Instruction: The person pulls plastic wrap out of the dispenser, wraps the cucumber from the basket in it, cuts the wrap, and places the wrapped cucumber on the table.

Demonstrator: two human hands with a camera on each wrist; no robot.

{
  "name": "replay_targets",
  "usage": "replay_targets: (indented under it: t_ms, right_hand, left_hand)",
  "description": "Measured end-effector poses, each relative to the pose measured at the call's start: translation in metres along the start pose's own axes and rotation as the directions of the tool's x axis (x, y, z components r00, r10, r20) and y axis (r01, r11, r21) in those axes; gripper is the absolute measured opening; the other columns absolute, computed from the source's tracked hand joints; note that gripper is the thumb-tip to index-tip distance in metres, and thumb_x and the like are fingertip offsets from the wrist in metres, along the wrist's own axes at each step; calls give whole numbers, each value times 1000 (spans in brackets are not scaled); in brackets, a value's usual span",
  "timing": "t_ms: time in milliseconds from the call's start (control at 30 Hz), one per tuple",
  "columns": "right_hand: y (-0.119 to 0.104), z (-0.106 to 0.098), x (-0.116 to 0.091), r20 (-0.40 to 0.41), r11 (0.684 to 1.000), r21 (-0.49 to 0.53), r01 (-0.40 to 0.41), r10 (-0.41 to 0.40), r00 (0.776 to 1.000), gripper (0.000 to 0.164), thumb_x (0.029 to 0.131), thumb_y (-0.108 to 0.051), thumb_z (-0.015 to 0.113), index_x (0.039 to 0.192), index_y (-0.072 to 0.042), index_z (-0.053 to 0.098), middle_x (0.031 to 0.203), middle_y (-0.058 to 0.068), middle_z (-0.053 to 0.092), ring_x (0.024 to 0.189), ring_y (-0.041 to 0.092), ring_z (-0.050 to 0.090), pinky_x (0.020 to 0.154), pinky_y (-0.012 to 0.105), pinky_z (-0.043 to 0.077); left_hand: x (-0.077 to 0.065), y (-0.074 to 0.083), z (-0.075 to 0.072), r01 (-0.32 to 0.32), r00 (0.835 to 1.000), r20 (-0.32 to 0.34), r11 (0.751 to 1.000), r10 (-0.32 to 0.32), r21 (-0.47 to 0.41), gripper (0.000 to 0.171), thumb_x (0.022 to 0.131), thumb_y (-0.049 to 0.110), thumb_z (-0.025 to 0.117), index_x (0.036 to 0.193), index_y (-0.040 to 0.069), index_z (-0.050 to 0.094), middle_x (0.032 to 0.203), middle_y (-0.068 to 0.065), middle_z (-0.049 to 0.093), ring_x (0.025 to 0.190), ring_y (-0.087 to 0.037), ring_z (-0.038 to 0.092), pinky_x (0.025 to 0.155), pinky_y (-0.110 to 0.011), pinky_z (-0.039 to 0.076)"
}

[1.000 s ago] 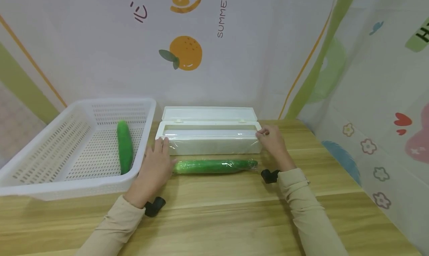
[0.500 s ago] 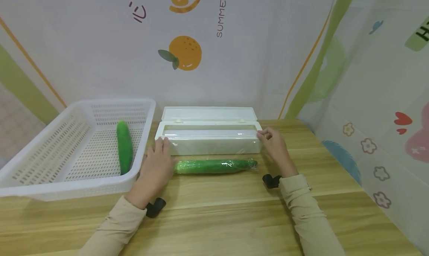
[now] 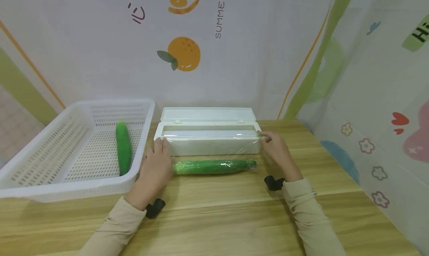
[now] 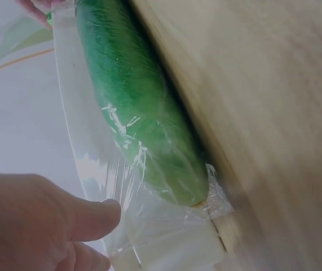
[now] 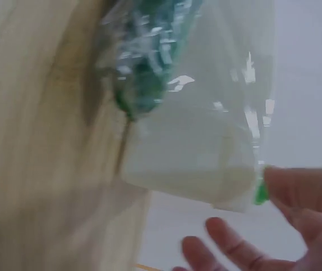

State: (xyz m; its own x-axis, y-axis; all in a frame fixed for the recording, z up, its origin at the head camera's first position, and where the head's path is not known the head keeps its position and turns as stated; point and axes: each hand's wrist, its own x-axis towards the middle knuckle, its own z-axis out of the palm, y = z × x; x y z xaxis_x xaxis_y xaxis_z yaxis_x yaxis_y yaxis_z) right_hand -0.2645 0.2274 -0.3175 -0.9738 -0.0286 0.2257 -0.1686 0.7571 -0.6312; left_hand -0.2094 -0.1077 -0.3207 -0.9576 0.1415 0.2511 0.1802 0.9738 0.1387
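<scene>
At the front edge of the desk's open white box [image 3: 214, 148], a green slider [image 3: 259, 134] had come into sight at the right end, at the fingertips of the right hand [image 3: 277, 150], where a second earlier only closed fingers showed. Whether the thumb and finger pinched it or merely pushed could not be told. The left hand [image 3: 156, 170], fingers straight, rested on the box's left end as before. Clear film [image 5: 251, 121] (glossy in both wrist views) ran over the box front to the wrapped cucumber [image 3: 214, 167], lying just before it; the cut seemed not yet made. The desk [image 3: 234, 218] was wood-grained. To the left stood a white basket [image 3: 67, 188] holding another cucumber [image 3: 124, 148]; behind hung a pale printed backdrop [image 3: 234, 81].
</scene>
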Motion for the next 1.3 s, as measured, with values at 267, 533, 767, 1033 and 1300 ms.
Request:
replay_targets:
  t_ms: [267, 533, 767, 1033, 1300]
  right_hand:
    - [-13, -10, -5, 73, 997, -71, 6, 0, 997, 43, 92, -15, 53, 128, 7, 44, 108, 28, 58, 97, 37, 56, 78, 44, 49]
    - [-36, 1, -15, 347, 950, -133, 282, -221, 911, 16, 89, -5, 58, 101, 3, 64, 97, 15, 65, 92, 27, 60, 82, 40, 51]
    - [-31, 18, -14, 439, 932, -144, 333, -242, 865, 24, 83, -11, 68, 102, 4, 63, 98, 14, 63, 93, 27, 59, 84, 41, 50]
    - [-26, 25, -15, 469, 944, -196, 266, -148, 871, 29, 79, -13, 73, 101, 2, 63, 99, 14, 63, 94, 26, 58, 84, 41, 49]
    - [-29, 21, -22, 471, 944, -282, 171, -19, 882, 30, 79, -10, 73, 104, -1, 59, 107, 13, 60, 97, 24, 55, 84, 40, 48]
  left_hand:
    - [1, 1, -2, 35, 999, 17, 998, -34, -52, 65, 96, 17, 47, 140, -18, 13, 145, -37, 16, 125, -53, 33, 93, -58, 42]
    - [1, 18, -2, -221, 973, -81, 974, 216, -51, 33, 86, 16, 65, 113, -1, 58, 118, -19, 55, 107, -35, 52, 85, -45, 50]
    - [-4, 21, 13, -310, 947, 64, 947, 315, -83, 49, 83, 19, 70, 125, 2, 52, 122, -16, 55, 113, -31, 53, 94, -44, 47]
    - [-2, 14, 20, -307, 947, 53, 942, 317, -135, 50, 78, 11, 74, 124, 8, 54, 112, -11, 58, 103, -27, 58, 85, -41, 51]
    - [1, 9, 20, -338, 937, 37, 928, 347, -155, 46, 76, 4, 73, 119, 11, 57, 110, -15, 57, 101, -32, 57, 86, -44, 49]
